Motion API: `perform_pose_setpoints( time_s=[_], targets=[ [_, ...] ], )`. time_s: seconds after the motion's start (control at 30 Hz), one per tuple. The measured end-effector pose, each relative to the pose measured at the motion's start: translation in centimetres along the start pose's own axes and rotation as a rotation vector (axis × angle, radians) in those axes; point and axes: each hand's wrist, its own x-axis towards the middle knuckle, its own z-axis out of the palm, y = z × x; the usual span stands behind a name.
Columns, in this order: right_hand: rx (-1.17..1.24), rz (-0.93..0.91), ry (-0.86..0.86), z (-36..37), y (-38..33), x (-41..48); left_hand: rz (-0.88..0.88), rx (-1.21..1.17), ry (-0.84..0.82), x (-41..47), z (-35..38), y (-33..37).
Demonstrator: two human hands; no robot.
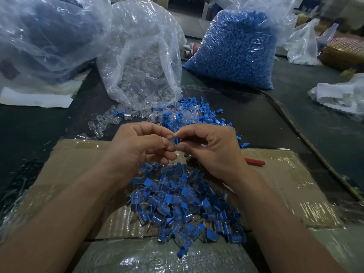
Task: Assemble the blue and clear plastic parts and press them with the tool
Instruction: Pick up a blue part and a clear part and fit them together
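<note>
- Dozens of joined pieces [183, 203] lie heaped on the cardboard sheet [285, 174] near you, so the run looks well under way.
- Your left hand [141, 146] and right hand [212, 148] meet just above the far edge of that heap, both with fingers curled.
- Your right hand pinches one blue part [176, 140]. Your left hand pinches what looks like a clear part [171, 143] pressed against it, though that one is hard to make out.
- You appear to be at the fitting step for this pair, with pressing yet to come. The red-handled tool [255, 162] lies untouched on the cardboard, to the right of your right hand.
- Plenty remains. Loose blue parts [197, 115] are scattered on the desk [295, 115] just beyond your hands, and loose clear parts [102, 123] lie to their left.
- The open clear bag [141, 56], far centre, spills clear parts from its mouth onto the desk.
- The far right bag [236, 50] is packed full of blue parts.
- The far left bag [45, 36] holds something dark blue; you cannot tell what.
</note>
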Motion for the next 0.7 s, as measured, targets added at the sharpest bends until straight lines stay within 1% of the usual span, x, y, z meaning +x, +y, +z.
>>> perform_pose_setpoints(
  time_s=[0.3, 0.53, 0.6, 0.7],
  targets=[
    [-0.067, -0.033, -0.031, 0.1, -0.2, 0.0, -0.016, 0.096, 0.033, 0.0, 0.2, -0.2],
    [-0.082, -0.017, -0.062, -0.1, -0.4, 0.1, -0.008, 0.090, 0.029, -0.1, 0.3, -0.3],
    [-0.088, 0.063, -0.087, -0.5, -0.4, 0.1, -0.001, 0.076, 0.030, -0.1, 0.2, -0.2],
    [-0.153, 0.311, -0.132, -2.7, 0.5, 0.3, 0.013, 0.049, 0.059, -0.1, 0.0, -0.2]
  ],
)
